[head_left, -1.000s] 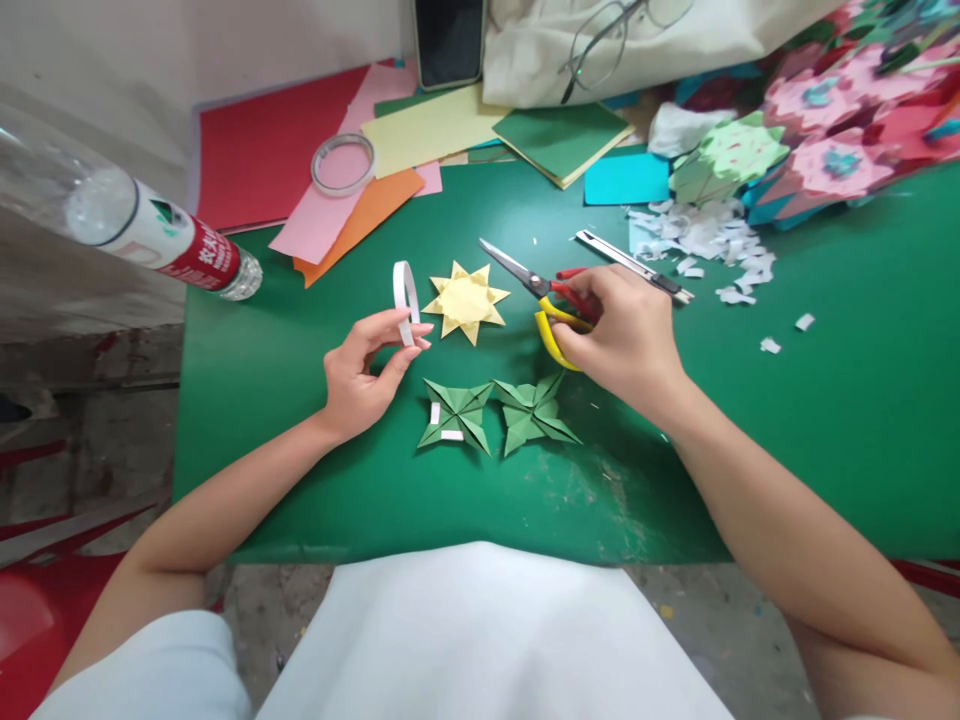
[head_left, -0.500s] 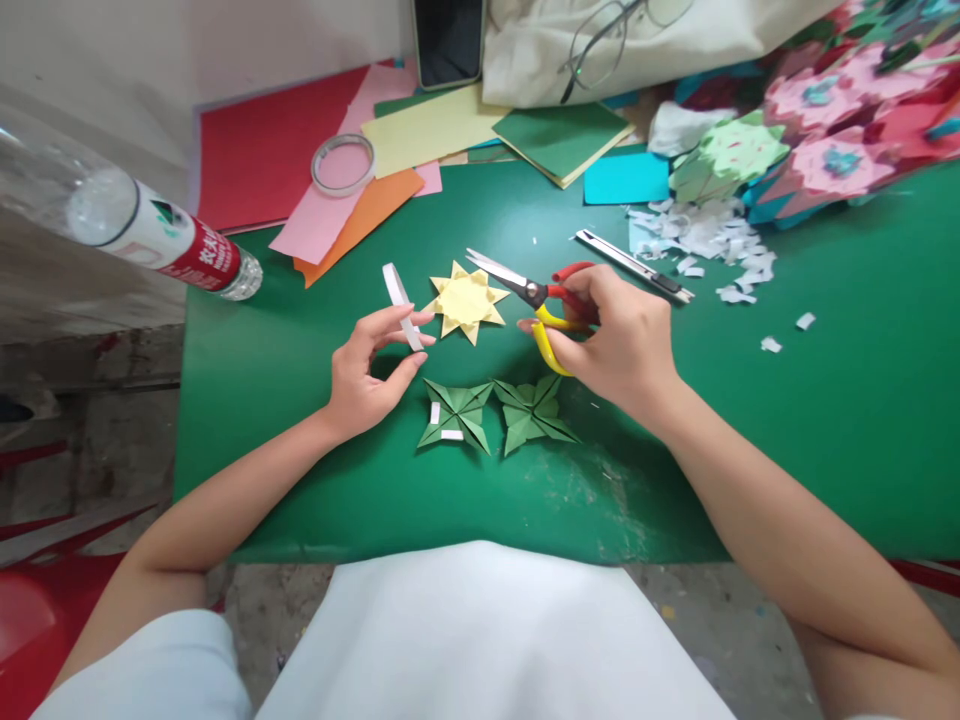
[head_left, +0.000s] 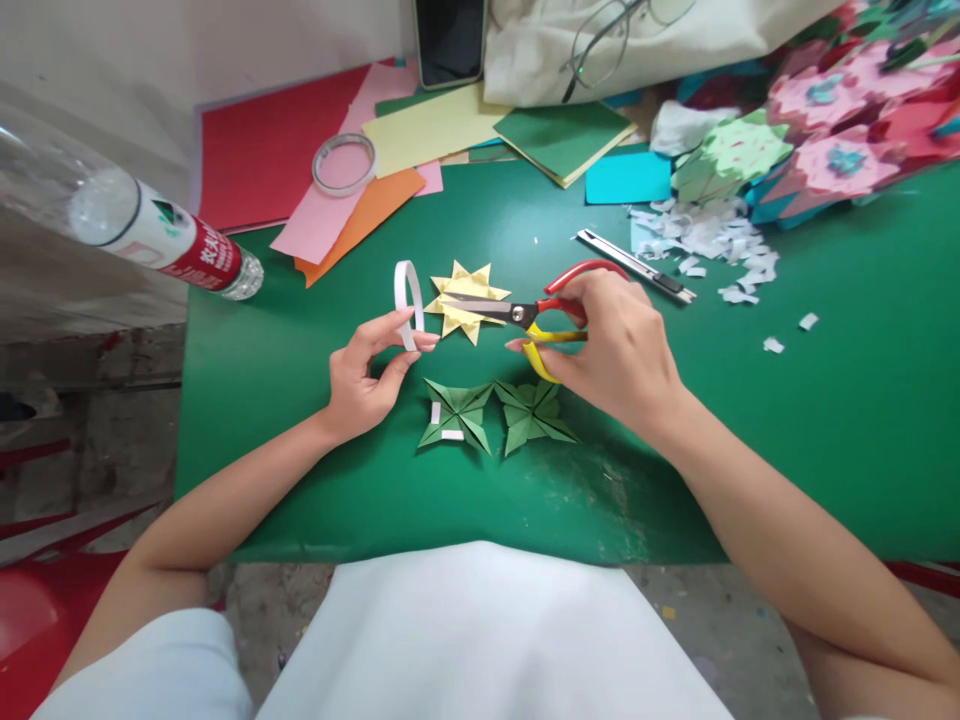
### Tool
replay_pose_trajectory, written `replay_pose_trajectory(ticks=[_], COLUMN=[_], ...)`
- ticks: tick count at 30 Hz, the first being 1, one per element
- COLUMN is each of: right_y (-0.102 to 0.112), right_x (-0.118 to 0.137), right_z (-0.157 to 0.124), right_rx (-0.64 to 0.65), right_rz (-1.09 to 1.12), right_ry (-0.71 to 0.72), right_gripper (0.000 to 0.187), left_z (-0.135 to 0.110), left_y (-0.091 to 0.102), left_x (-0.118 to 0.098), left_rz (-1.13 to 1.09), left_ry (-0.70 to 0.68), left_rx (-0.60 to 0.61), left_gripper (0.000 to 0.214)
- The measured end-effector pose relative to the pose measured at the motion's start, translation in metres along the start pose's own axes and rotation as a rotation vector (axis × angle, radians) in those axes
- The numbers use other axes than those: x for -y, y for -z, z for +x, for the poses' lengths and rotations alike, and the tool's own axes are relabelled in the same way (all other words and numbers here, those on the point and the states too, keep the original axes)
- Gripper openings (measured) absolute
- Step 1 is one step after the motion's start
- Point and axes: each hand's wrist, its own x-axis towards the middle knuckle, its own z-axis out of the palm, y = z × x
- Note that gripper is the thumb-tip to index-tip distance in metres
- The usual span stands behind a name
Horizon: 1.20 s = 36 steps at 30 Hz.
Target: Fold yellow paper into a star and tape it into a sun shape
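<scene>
Between the fingertips of my left hand [head_left: 375, 375] is a roll of white tape [head_left: 400, 290], seen nearly edge-on. My right hand [head_left: 622, 345] grips scissors [head_left: 532, 314] with red and yellow handles, their blades pointing left. The blades lie over a yellow folded-paper star [head_left: 465, 325] and hide part of it. Nearer to me are two green folded-paper pieces side by side: the left piece [head_left: 469, 405] bears two short white strips, and the right piece [head_left: 531, 412] shows none.
A utility knife [head_left: 636, 265] lies beyond my right hand, beside white paper scraps [head_left: 720, 240]. Coloured papers [head_left: 285, 150], another tape roll [head_left: 322, 180] and a phone [head_left: 450, 40] are at the back. A plastic bottle [head_left: 202, 255] leans in at left; paper flowers [head_left: 840, 160] stand at right.
The scissors have moved left and swung level, so their blades now cross the yellow star. The tape in my left hand has turned and shows more of its ring.
</scene>
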Motion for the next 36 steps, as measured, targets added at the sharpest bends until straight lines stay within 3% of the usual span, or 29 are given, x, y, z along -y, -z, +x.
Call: replay_pose_trajectory(ticks=[7,14,22,28,36], right_y=[0.005,0.002,-0.003,-0.006,-0.003], right_x=[0.008,0.013,0.016,0.022,0.029], right_z=[-0.005,-0.006,-0.009,-0.013,-0.013], right_rx=[0.052,-0.004,0.013,0.011,0.038], right_rz=[-0.072,-0.166,-0.241,-0.239,-0.267], right_ry=[0.077,0.060,0.111,0.086,0.076], right_gripper=[0.038,0.059,0.059,0.044,0.049], left_z=[0.001,0.001,0.002,0.003,0.006], left_y=[0.000,0.001,0.004,0.005,0.006], left_x=[-0.002,-0.002,-0.002,-0.003,-0.005], left_rz=[-0.003,0.006,0.053,0.144,0.170], left_ry=[-0.028,-0.073,-0.152,-0.252,-0.339], left_rx=[-0.007,-0.005,0.061,0.117,0.147], left_gripper=[0.035,0.031,0.031,0.029,0.028])
